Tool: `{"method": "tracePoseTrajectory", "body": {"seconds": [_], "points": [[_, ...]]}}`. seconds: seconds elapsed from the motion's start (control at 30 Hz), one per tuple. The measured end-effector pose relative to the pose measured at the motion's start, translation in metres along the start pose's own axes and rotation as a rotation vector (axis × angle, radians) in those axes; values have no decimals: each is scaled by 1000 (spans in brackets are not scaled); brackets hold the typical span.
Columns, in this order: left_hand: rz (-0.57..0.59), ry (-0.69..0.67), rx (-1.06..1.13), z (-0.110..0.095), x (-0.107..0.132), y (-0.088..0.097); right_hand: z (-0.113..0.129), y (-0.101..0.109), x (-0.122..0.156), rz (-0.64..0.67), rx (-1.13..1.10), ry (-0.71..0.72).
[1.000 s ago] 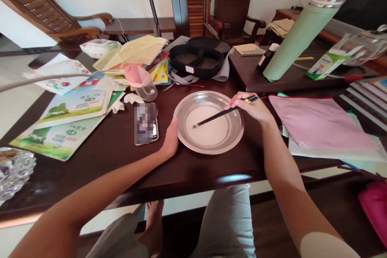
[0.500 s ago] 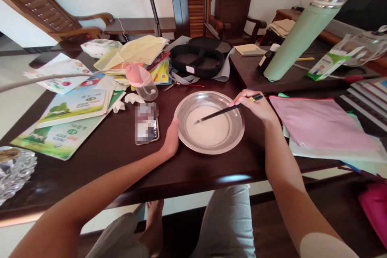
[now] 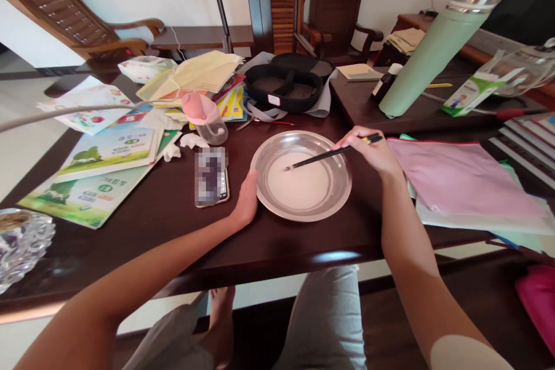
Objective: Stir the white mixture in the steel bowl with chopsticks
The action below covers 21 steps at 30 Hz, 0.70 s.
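A wide, shallow metal bowl (image 3: 344,182) stands near the table's front edge, with a whitish mixture (image 3: 299,188) in its bottom. My left hand (image 3: 247,199) is at the bowl's left side, the thumb by the rim and the other fingers mostly hidden; it appears to hold the bowl there. Black chopsticks (image 3: 321,156) with gold bands slant down to the left over the bowl. My right hand (image 3: 366,147) is closed around their upper part. Their pale tips are at the mixture's surface; how deep they reach I cannot tell.
Left of the bowl lie a phone (image 3: 211,178), crumpled tissues (image 3: 193,141), a pink-lidded cup (image 3: 208,121) and workbooks (image 3: 99,176). Behind it is a black case (image 3: 284,89). On the right are a pink pouch (image 3: 459,176) and a tall green thermos (image 3: 433,60).
The chopsticks' tips have shifted slightly right and toward the far side of the bowl, along with my right hand. My left hand stays at the rim.
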<state>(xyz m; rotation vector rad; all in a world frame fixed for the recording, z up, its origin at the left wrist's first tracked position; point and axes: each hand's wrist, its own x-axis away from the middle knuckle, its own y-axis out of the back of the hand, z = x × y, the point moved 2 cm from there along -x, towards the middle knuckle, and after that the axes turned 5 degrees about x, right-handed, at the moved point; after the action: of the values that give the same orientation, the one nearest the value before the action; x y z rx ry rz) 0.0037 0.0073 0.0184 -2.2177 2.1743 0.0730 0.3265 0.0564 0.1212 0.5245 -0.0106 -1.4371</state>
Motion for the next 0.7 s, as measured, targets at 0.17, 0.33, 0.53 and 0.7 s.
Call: {"method": "tracePoseTrajectory", "body": {"seconds": [0.17,0.33,0.53,0.7], "points": [[11,8,48,2,0,0,-13,25,4,-165,-26,23],[6,4,36,3,0,0,-5,-1,3,129,-68,9],[13,6,20,1,0,-2,-4,10,1,-71,-8,1],[15,-9,34,0,1,-1,-11,21,4,-64,-31,0]]}}
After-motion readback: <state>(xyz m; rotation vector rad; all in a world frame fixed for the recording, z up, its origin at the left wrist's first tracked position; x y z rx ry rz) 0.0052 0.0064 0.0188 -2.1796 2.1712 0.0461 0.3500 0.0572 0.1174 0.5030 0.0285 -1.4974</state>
